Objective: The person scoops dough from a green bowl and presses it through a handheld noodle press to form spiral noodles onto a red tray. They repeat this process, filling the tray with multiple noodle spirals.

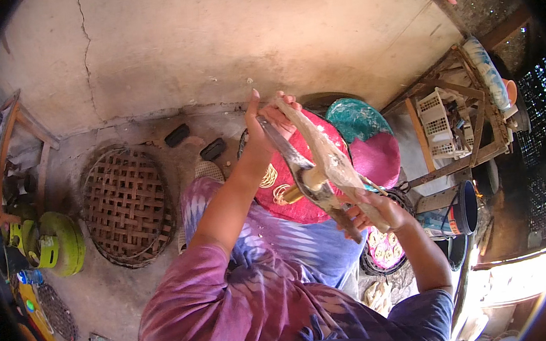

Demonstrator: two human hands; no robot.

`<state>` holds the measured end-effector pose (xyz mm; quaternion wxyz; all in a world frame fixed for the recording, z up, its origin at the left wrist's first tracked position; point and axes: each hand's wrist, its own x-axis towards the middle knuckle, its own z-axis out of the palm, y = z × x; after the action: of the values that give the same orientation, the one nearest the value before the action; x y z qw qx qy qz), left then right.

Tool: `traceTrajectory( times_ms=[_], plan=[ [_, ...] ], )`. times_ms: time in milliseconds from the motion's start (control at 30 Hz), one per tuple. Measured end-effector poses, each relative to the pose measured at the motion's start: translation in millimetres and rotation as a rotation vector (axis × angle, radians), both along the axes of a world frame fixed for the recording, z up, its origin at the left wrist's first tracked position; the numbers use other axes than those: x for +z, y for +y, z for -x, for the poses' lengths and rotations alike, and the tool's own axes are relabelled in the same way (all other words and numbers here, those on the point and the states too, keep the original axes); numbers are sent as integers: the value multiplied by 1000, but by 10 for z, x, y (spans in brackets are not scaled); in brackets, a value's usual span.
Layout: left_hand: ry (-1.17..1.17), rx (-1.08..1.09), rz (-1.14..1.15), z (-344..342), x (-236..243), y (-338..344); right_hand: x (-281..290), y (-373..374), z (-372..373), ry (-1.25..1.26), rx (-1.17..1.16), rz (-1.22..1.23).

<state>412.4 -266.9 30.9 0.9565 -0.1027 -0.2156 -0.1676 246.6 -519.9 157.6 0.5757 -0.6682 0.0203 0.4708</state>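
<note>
Both hands hold a wooden press of two long levers, one pale [332,157] and one dark [291,153], with a brass-coloured cylinder [292,194] between them. My left hand [274,123] is closed round the far ends of the levers, its thumb sticking up. My right hand [377,209] grips the near ends, fingers curled beneath. Below the press lies a round tray lined with red cloth or plastic [317,215]. Thin yellow strands [281,194] hang by the cylinder's end, and a yellow coil [268,177] rests on the lining. The levers hide part of the tray.
A woven bamboo basket [128,206] sits on the floor at left, near a green gas cylinder [63,242] and black sandals [177,135]. At right are a teal and pink covered bundle [372,144], a wooden rack [478,93], a bucket [465,208] and a coil-filled basket [385,251].
</note>
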Motion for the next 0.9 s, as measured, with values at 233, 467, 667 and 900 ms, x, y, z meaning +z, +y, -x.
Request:
traceTrajectory(
  times_ms=[233, 467, 667, 900],
  plan=[
    [-49, 18, -2, -154, 112, 18, -36, 32, -82, -218, 1, 176],
    [62, 29, -82, 98, -75, -53, -229, -100, 102, -23, -22, 51],
    [5, -26, -2, -60, -242, -331, -470, -409, 92, -85, -35, -160],
    [-36, -37, 197, -129, -450, -240, -1582, 70, -258, 264, -306, -960]
  ],
)
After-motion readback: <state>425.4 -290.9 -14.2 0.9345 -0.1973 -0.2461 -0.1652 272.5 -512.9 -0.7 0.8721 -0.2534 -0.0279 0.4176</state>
